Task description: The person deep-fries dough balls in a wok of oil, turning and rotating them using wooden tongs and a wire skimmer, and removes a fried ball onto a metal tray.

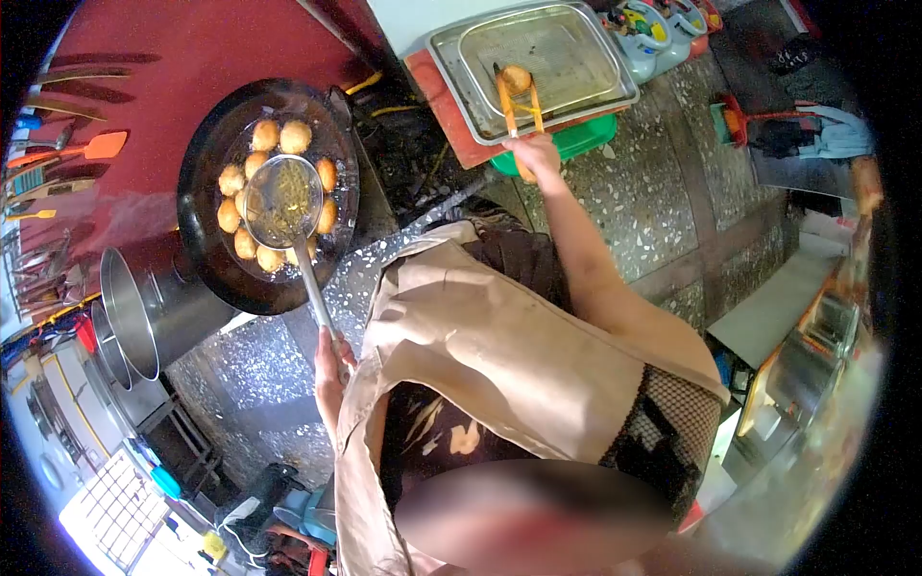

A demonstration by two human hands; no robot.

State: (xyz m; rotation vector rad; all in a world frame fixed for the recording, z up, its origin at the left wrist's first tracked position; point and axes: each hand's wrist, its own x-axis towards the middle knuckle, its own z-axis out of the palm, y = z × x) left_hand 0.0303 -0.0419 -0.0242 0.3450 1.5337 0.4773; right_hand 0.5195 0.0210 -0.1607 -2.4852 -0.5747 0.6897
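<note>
My left hand point(330, 363) is closed around the long metal handle of a mesh skimmer point(281, 200). The skimmer's round head is over a dark wok point(206, 254), where several golden fried balls point(295, 137) sit in a ring in oil. Small crumbs show in the mesh. At the upper right, my right hand point(534, 154) grips orange-brown tongs point(506, 104). One fried ball point(516, 78) is at the tongs' tips, above a shallow metal tray point(471, 48); whether it touches the tray I cannot tell.
Beneath the tray is a red board point(423, 72), with a green container point(581, 142) below. Tall metal pots point(130, 312) stand left of my left hand. Utensils, including an orange spatula point(104, 146), hang along the red wall. Plastic jugs point(645, 34) stand beyond the tray.
</note>
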